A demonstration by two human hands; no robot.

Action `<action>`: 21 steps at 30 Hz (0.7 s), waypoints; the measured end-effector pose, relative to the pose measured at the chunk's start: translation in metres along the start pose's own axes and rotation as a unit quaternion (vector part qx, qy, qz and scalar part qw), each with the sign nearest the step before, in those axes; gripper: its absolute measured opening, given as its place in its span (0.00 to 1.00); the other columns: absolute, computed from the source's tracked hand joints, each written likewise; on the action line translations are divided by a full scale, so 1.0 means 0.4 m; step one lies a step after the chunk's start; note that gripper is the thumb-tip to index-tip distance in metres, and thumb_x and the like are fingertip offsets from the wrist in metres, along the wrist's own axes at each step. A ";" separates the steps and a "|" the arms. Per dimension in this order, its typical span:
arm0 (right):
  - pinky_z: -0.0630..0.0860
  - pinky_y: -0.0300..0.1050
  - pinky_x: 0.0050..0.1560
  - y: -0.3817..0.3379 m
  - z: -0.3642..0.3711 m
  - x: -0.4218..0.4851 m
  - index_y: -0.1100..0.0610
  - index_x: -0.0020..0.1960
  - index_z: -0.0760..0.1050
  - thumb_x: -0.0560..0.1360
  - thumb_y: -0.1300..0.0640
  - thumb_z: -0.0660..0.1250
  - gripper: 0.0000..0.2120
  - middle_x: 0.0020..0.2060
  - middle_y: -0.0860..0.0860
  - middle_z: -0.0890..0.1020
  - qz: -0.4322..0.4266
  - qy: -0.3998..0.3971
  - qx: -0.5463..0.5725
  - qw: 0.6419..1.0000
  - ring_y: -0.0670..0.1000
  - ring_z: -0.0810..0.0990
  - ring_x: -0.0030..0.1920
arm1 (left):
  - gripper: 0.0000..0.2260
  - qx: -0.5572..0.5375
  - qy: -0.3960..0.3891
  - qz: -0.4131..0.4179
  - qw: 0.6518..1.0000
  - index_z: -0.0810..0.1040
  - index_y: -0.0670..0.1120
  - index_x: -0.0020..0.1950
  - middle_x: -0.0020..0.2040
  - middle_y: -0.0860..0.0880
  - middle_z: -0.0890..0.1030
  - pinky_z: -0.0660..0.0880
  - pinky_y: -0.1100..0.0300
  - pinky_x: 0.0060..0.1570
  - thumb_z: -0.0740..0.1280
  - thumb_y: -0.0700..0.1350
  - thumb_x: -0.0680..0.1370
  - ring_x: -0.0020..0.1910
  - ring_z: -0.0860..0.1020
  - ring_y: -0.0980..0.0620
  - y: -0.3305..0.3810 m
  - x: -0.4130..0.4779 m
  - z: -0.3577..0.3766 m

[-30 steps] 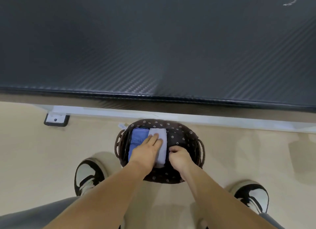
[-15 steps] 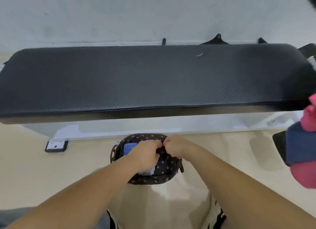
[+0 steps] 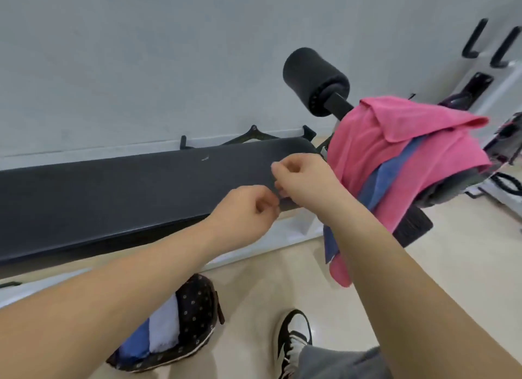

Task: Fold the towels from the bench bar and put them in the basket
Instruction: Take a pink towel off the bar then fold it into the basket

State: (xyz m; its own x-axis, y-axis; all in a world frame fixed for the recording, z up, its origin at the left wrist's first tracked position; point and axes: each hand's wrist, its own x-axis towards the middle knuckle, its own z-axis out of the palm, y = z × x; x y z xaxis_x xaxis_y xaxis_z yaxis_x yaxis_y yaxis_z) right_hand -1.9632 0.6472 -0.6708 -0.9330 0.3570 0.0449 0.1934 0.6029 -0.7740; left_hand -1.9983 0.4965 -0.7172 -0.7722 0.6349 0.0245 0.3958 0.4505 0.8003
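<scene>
At the bottom of the frame, right of centre, a black-and-white sneaker (image 3: 293,342) stands on the beige floor (image 3: 423,265), with a grey trouser leg (image 3: 339,361) above it. To its left, in the lower left-centre, sits the dark brown oval basket with a small flower print (image 3: 197,305), partly hidden by the left forearm. Inside it a folded blue towel (image 3: 135,343) and a folded white towel (image 3: 163,326) lie side by side, touching, the blue one further left.

Both bare arms reach up from the lower corners and meet in the middle of the frame. The left hand (image 3: 245,212) has its fingers curled into the palm, with nothing visible in it. The right hand (image 3: 305,180), just above and to the right and almost touching the left, is curled in too, thumb against the fingers; I see nothing held, though the fingertips are blurred.

Behind the hands the long black padded bench (image 3: 113,192) runs from the left edge towards the centre. At its right end, in the right half of the frame, a pink towel (image 3: 395,141) hangs over the bench bar, with a blue towel (image 3: 387,178) hanging under it and showing below its edge. Dark grey cloth (image 3: 452,186) shows beneath them on the right. Above them, at upper centre-right, a black foam roller (image 3: 313,79) sticks out. A pale grey wall (image 3: 141,67) fills the upper left.
</scene>
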 end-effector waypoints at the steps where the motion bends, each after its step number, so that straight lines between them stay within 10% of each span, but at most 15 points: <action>1: 0.83 0.56 0.44 0.014 -0.031 -0.002 0.59 0.38 0.78 0.79 0.50 0.64 0.16 0.32 0.53 0.83 -0.008 0.059 0.007 0.998 0.57 0.82 0.37 | 0.08 -0.005 -0.005 0.016 1.000 0.83 0.53 0.50 0.45 0.57 0.84 0.81 0.57 0.48 0.65 0.44 0.80 0.47 0.83 0.56 0.044 0.022 0.014; 9: 0.71 0.45 0.50 0.102 -0.166 0.006 0.56 0.49 0.82 0.78 0.57 0.64 0.08 0.42 0.49 0.79 -0.102 0.381 -0.072 0.916 0.53 0.77 0.49 | 0.09 -0.120 0.013 0.028 0.992 0.79 0.52 0.56 0.49 0.52 0.85 0.83 0.49 0.51 0.69 0.47 0.76 0.46 0.85 0.51 0.221 0.242 0.129; 12: 0.64 0.39 0.46 0.110 -0.178 0.012 0.56 0.48 0.82 0.77 0.57 0.66 0.06 0.41 0.50 0.78 -0.132 0.414 -0.105 0.895 0.53 0.74 0.47 | 0.22 -0.194 0.037 0.005 0.980 0.75 0.51 0.66 0.61 0.47 0.82 0.78 0.48 0.63 0.71 0.51 0.73 0.60 0.82 0.45 0.264 0.330 0.150; 16: 0.65 0.40 0.52 0.129 -0.200 0.018 0.57 0.50 0.83 0.77 0.59 0.66 0.07 0.43 0.52 0.78 -0.142 0.443 -0.097 0.880 0.55 0.75 0.49 | 0.28 0.020 0.122 0.170 0.978 0.61 0.53 0.82 0.82 0.46 0.58 0.60 0.57 0.75 0.61 0.39 0.82 0.79 0.62 0.47 0.334 0.406 0.158; 21: 0.69 0.45 0.53 0.117 -0.214 0.021 0.57 0.48 0.79 0.78 0.59 0.65 0.04 0.44 0.52 0.78 -0.131 0.462 -0.041 0.876 0.53 0.74 0.48 | 0.10 0.040 0.051 0.248 0.967 0.80 0.57 0.50 0.51 0.50 0.84 0.77 0.49 0.55 0.66 0.42 0.78 0.47 0.78 0.54 0.393 0.437 0.126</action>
State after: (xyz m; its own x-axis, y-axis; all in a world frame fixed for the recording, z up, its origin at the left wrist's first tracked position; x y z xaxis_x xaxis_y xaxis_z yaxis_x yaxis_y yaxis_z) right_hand -1.9361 0.7397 -0.6528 -0.3120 0.6005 0.7362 0.0653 0.7867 -0.6139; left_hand -2.0461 0.7099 -0.6175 -0.5207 0.7219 0.4558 0.7638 0.1555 0.6265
